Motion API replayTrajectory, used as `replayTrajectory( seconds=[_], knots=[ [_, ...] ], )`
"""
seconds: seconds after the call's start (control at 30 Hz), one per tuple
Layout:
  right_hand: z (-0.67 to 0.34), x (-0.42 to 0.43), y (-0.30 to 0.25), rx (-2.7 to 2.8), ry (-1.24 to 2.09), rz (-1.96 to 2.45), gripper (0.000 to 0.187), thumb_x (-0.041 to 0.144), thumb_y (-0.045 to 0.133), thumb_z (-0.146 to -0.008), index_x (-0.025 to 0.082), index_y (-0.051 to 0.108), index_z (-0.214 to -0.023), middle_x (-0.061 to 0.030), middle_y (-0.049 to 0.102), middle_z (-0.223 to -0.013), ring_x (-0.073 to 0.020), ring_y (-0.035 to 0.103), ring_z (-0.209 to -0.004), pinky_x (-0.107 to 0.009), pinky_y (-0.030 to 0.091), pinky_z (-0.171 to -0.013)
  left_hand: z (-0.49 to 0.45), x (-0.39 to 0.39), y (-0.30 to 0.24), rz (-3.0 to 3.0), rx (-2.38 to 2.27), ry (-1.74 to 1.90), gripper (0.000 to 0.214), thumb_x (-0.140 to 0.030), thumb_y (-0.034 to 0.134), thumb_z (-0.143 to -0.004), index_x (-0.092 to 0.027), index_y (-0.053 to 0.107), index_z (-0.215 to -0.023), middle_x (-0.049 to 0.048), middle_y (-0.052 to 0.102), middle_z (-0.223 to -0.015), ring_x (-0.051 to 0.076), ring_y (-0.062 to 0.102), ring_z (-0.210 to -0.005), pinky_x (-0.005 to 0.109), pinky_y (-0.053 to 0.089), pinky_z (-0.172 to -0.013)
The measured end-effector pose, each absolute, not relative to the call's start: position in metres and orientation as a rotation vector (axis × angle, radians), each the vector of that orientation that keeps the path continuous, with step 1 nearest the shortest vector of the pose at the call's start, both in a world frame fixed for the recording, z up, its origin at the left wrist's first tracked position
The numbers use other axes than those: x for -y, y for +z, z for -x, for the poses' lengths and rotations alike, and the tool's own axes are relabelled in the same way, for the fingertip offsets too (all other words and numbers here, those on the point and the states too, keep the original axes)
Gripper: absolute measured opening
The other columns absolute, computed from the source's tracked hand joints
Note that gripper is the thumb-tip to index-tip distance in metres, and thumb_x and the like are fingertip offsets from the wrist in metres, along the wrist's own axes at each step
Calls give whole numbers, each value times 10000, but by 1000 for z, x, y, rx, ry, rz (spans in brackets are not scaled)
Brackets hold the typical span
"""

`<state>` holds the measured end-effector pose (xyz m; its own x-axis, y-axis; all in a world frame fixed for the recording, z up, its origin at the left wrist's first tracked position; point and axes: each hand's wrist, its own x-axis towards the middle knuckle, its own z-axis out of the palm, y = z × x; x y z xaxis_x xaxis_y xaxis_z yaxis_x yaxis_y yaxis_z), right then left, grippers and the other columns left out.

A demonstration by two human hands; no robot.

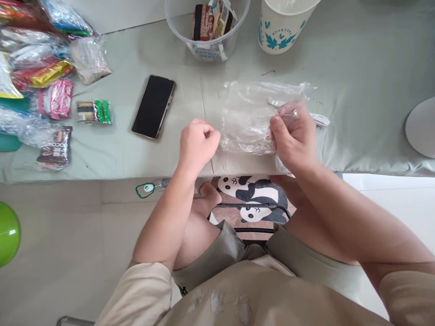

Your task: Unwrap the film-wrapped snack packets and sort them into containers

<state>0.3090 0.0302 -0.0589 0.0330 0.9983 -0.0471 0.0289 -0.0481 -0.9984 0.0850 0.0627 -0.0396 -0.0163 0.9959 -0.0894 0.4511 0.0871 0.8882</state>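
My right hand (295, 136) is closed on a clear plastic bag (246, 115), its thumb and fingers bunching the right part of the film. The bag lies crumpled over the cloth near the table's front edge. Beside the bag's left edge, my left hand (200, 145) is closed with curled fingers; whether a bit of film is pinched in it I cannot tell. A white slim object (320, 119) pokes out from behind my right hand, mostly hidden. To the left of my left hand lies a black phone (153, 107).
A clear tub (207, 50) with wrapped snacks and a white paper cup (283, 27) stand at the back. Packaged snacks (44, 72) pile up at the left, with a small packet (94, 112) nearby. A round white object (421, 127) sits far right. A green bin (8, 233) is below left.
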Motion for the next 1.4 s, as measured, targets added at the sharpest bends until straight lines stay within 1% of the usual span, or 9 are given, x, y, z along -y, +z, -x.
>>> replayTrajectory(
  seconds=[0.1,0.17,0.23,0.4,0.6,0.9,1.13,1.27,1.4],
  knots=[
    [-304,-29,-52,1188,1163,1229,446,694,717,-889,288,547,-965,65,484,-564,-105,481,-476,-271,369,-461,-84,-65,-37,-1222,-1366,1076,84,-305,729,-834,-226,718,-807,34,671,-935,203,660,-967,308,498,-835],
    [-300,-27,-46,1195,1228,1223,460,703,727,-876,290,536,-948,70,483,-556,-101,445,-452,-273,345,-438,-86,-64,-34,-1037,-1112,1032,294,-453,801,-817,-263,715,-1024,41,699,-1043,248,682,-1131,320,533,-868],
    [-297,-26,-42,1193,1263,1220,482,718,737,-856,290,529,-933,68,498,-567,-100,431,-445,-276,338,-425,-89,-62,-33,-951,-993,900,475,-463,904,-706,-261,701,-1084,41,722,-1004,260,720,-1075,325,562,-824],
    [-300,-29,-41,1152,1293,1178,536,740,785,-787,280,547,-925,82,485,-555,-90,402,-422,-269,319,-398,-91,-60,-33,-922,-1075,873,338,-355,934,-664,-200,671,-811,-1,703,-754,130,672,-652,254,547,-625],
    [-301,-29,-35,1223,1371,1274,404,602,808,-838,236,638,-850,57,525,-531,-90,458,-453,-262,356,-433,-93,-61,-31,-910,-1061,875,419,-481,928,-697,-229,630,-850,-13,698,-683,165,721,-640,253,558,-550],
    [-310,-31,-46,1131,1364,1129,379,600,791,-854,278,649,-991,81,470,-551,-93,388,-441,-265,350,-425,-73,-63,-35,-1057,-1020,770,328,-364,843,-752,-228,685,-1006,-23,741,-652,176,715,-542,263,562,-511],
    [-314,-36,-45,1040,1480,1029,275,474,764,-814,253,606,-774,24,525,-618,-109,438,-454,-276,329,-415,-77,-67,-34,-1126,-907,945,330,-445,881,-705,-211,652,-749,-44,621,-605,109,595,-479,235,496,-453],
    [-319,-36,-48,1126,1407,1124,378,575,612,-903,231,606,-746,-22,537,-662,-121,449,-500,-305,344,-457,-76,-70,-34,-1043,-894,935,423,-616,682,-811,-198,679,-748,18,619,-699,129,600,-586,264,513,-519],
    [-318,-34,-53,1316,1304,1300,214,351,765,-813,252,614,-928,30,512,-680,-95,399,-508,-273,335,-473,-74,-73,-45,-1144,-986,939,206,-335,762,-710,-194,650,-811,1,585,-809,75,501,-583,219,433,-515]
  ],
)
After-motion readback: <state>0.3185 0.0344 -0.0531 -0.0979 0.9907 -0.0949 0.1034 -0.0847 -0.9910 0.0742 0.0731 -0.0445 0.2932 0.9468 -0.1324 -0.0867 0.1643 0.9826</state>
